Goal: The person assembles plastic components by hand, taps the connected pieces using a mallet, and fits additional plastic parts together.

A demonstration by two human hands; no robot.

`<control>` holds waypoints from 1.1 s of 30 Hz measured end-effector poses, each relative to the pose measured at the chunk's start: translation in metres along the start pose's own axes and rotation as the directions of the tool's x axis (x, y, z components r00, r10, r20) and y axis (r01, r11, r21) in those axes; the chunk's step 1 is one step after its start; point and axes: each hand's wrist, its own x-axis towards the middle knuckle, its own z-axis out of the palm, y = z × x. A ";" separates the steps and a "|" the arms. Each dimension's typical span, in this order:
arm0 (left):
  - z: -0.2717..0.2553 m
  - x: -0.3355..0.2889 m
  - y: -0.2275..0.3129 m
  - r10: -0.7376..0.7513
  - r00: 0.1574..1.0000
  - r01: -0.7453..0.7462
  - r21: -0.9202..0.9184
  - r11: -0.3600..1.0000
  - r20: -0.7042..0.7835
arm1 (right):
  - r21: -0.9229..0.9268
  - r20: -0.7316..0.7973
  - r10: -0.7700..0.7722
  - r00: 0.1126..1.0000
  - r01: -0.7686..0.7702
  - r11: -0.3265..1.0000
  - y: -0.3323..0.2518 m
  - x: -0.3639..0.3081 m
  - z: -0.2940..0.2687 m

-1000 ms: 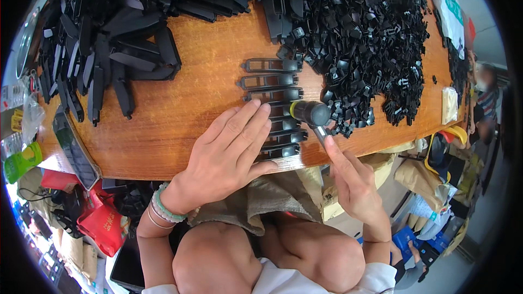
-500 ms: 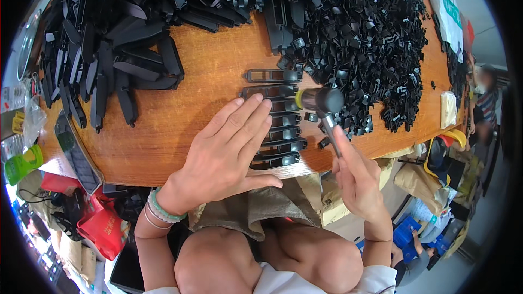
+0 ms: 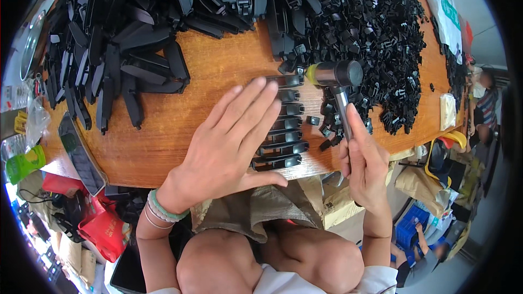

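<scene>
Several long black plastic parts [image 3: 287, 123] lie side by side in a row on the wooden table. My left hand [image 3: 231, 136] is flat with its fingers stretched out, fingertips on the farthest part of the row and the palm over the left ends of the others. In my right hand [image 3: 368, 163] is a mallet [image 3: 332, 74], gripped by its metal handle. The mallet's yellowish face is at the right end of the farthest part; whether it touches cannot be seen. A loose small black clip [image 3: 312, 121] sits just right of the row.
A big heap of small black clips [image 3: 392, 60] covers the table's right side. Long black parts [image 3: 147, 49] are piled at the far left and far middle. A dark flat case [image 3: 79, 149] stands at the left edge. Other people [image 3: 482, 98] are at the far right.
The mallet has moved away from me and slightly right, from the second part to the end of the farthest one. My left fingertips have shifted a little farther along the row.
</scene>
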 end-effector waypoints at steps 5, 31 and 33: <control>0.011 0.008 -0.009 -0.014 0.997 0.012 0.032 0.999 0.073 | -0.073 -0.060 -0.095 0.994 0.091 0.993 -0.001 0.004 -0.002; 0.020 0.018 -0.003 -0.004 0.998 0.003 0.016 1.000 0.061 | -0.576 -0.725 -0.004 0.688 -0.604 0.551 0.290 -0.079 -0.216; 0.020 0.016 -0.003 -0.021 0.998 0.019 0.017 1.000 0.066 | -0.594 -0.684 -0.176 0.708 -0.401 0.698 0.195 -0.054 -0.139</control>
